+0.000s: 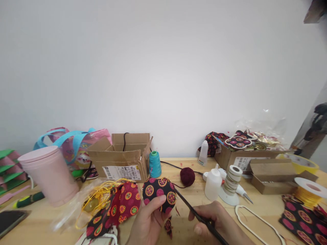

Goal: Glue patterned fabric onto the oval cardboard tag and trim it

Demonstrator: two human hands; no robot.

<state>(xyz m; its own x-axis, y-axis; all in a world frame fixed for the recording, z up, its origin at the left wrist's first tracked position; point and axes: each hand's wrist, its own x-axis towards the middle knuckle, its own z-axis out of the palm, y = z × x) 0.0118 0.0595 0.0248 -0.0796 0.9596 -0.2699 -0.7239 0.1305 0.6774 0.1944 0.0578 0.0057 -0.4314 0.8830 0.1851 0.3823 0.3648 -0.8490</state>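
Note:
My left hand (150, 219) is closed on a rounded, fabric-covered piece (159, 194), dark cloth with magenta dots and orange flower circles, with the thumb pressed on its face. In my right hand (216, 221) is a long, thin black tool (190, 207) that tapers toward its tip; its exact kind I cannot make out. The tip reaches the right edge of the fabric piece, though whether it touches is unclear. Small cloth scraps (168, 227) lie under and beside my left hand. More patterned fabric (125, 204), red and black, lies just left of it.
Behind my hands stand a teal thread cone (154, 165), a dark red yarn ball (187, 177) and a white squeeze bottle (213, 183). Cardboard boxes (127, 156) line the wall. A pink canister (48, 177) stands left; a white looped frame (255, 224) and patterned cloth (304, 221) lie right.

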